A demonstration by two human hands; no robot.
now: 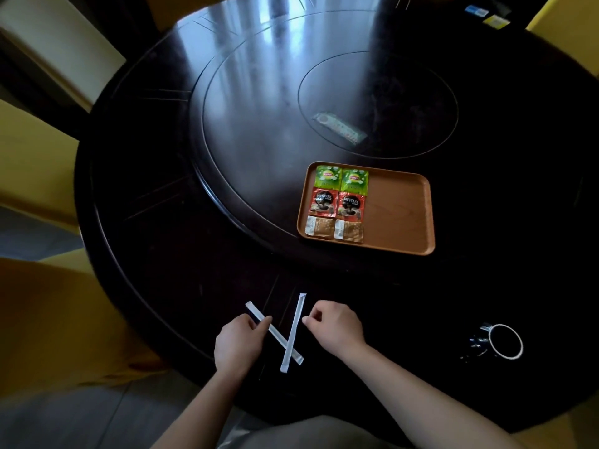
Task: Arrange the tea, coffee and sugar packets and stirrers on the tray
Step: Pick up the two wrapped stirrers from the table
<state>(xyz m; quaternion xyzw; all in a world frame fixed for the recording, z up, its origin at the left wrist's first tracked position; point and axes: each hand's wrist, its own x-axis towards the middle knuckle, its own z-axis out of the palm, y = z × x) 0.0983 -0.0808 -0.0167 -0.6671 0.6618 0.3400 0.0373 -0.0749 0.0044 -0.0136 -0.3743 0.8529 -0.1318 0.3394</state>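
Observation:
A brown tray (398, 215) lies on the dark round table. Its left side holds two green tea packets (342, 180), two red coffee packets (337, 204) and two tan sugar packets (335, 229) in neat rows. Two white wrapped stirrers lie crossed near the table's front edge. My left hand (238, 343) pinches the left stirrer (278, 337) near its upper part. My right hand (335, 325) has its fingertips at the upright stirrer (293, 332), touching its middle; a firm grip is not visible.
A black cup with a white rim (504, 341) stands at the front right. A long flat packet (340, 127) lies on the raised centre disc. Yellow chairs (29, 176) surround the table. The tray's right half is bare.

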